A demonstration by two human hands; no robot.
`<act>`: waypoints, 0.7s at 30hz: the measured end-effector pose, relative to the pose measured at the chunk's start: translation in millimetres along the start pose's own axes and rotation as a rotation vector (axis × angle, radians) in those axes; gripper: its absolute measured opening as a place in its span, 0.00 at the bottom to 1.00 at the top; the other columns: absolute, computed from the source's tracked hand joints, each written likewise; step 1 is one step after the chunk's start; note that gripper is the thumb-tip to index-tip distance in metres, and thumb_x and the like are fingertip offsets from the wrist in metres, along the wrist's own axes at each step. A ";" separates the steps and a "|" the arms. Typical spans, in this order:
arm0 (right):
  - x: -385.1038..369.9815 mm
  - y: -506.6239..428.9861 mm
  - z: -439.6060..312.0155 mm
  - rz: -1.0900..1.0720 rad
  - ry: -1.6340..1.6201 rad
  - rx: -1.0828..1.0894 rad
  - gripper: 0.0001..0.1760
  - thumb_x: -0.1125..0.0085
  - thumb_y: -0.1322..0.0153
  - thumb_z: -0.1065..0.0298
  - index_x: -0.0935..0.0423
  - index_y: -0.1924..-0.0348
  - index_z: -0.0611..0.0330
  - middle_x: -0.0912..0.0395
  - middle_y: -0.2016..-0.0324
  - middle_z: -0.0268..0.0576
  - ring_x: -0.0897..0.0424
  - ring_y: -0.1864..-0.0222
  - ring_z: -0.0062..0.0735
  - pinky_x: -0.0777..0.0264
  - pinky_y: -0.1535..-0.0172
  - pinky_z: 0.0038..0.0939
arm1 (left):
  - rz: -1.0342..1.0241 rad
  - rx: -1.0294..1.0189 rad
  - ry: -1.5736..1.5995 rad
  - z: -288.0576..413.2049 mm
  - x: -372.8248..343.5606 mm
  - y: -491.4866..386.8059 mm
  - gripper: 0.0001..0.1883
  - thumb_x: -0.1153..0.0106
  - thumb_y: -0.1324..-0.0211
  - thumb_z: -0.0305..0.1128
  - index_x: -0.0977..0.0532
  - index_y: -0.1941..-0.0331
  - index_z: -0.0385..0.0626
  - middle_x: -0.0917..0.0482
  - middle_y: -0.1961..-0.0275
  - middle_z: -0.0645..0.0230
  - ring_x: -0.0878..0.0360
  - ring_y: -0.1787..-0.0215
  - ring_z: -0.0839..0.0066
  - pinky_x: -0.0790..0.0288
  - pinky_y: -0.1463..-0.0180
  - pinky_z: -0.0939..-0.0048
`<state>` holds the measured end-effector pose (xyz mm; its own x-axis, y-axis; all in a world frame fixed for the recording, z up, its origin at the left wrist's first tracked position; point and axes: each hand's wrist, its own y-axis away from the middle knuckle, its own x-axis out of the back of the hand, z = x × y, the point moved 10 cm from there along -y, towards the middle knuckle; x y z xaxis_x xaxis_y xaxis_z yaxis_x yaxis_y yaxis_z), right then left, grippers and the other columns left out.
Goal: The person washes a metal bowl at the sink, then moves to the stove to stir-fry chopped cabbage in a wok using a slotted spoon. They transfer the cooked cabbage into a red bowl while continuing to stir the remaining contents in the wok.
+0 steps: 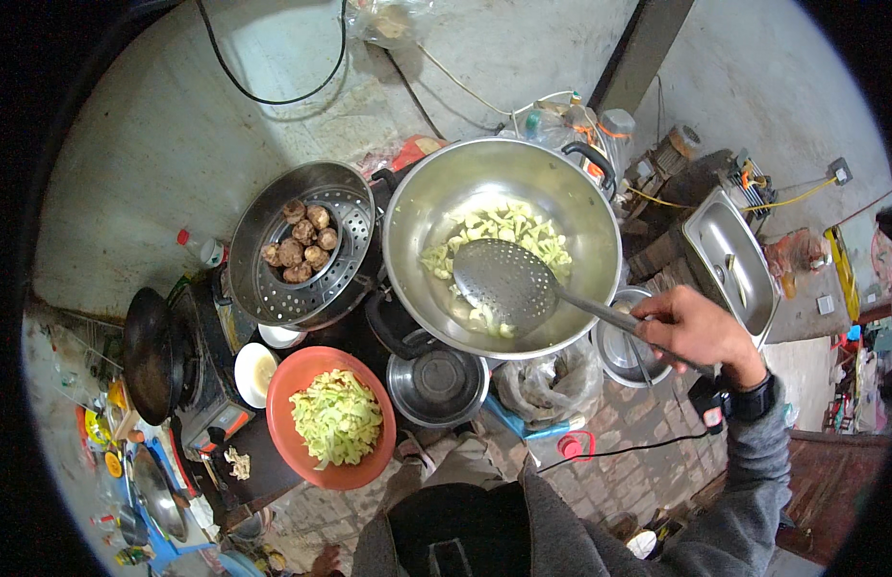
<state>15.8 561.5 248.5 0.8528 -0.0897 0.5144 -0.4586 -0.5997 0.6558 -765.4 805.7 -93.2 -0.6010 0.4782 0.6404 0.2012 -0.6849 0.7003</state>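
Note:
My right hand [694, 328] grips the handle of a perforated metal skimmer [507, 281], whose round head rests inside a large stainless steel wok [446, 187]. Pale green cauliflower florets [514, 223] lie in the bottom of the wok, partly under the skimmer. My left hand is out of view; fingers of a hand show at the bottom edge, too little to tell whose. An orange plastic basin [283, 425] with more cut cauliflower [337, 418] stands to the lower left of the wok. A metal steamer pot [251, 231] holding round brown tubers [291, 252] is left of it.
An empty metal bowl [438, 386] stands just below the wok. White bowls [254, 375] sit by the basin. A black frying pan [153, 357] is on a stove at left. A plastic bag [547, 386], another metal bowl [630, 360] and a steel sink [731, 267] are to the right.

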 end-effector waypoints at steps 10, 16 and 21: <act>4.2 -14.5 8.9 -0.151 -0.230 -0.045 0.13 0.44 0.35 0.71 0.22 0.60 0.71 0.25 0.83 0.37 0.29 0.89 0.19 0.36 0.85 0.21 | -0.026 -0.014 -0.005 -1.7 -5.7 1.7 0.08 0.38 0.41 0.30 0.26 0.73 0.42 0.27 0.74 0.78 0.33 0.73 0.84 0.38 0.68 0.79; -11.3 -25.0 26.0 -0.122 -0.558 -0.006 0.13 0.46 0.34 0.75 0.23 0.57 0.71 0.26 0.83 0.37 0.31 0.89 0.19 0.38 0.86 0.20 | 0.028 -0.157 0.005 -2.9 41.3 -9.6 0.08 0.38 0.41 0.30 0.25 0.73 0.43 0.27 0.74 0.78 0.33 0.73 0.84 0.38 0.68 0.79; -7.1 -15.6 26.8 -0.038 -0.576 0.057 0.14 0.47 0.33 0.74 0.23 0.56 0.72 0.26 0.82 0.39 0.31 0.90 0.19 0.38 0.86 0.20 | 0.077 -0.652 0.129 142.5 105.2 40.9 0.07 0.38 0.42 0.30 0.26 0.72 0.42 0.26 0.72 0.76 0.33 0.71 0.83 0.37 0.65 0.79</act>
<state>23.6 550.1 219.8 0.8740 -0.4761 0.0970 -0.4246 -0.6514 0.6289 -710.2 906.3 47.7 -0.6992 0.3734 0.6097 -0.2378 -0.9257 0.2943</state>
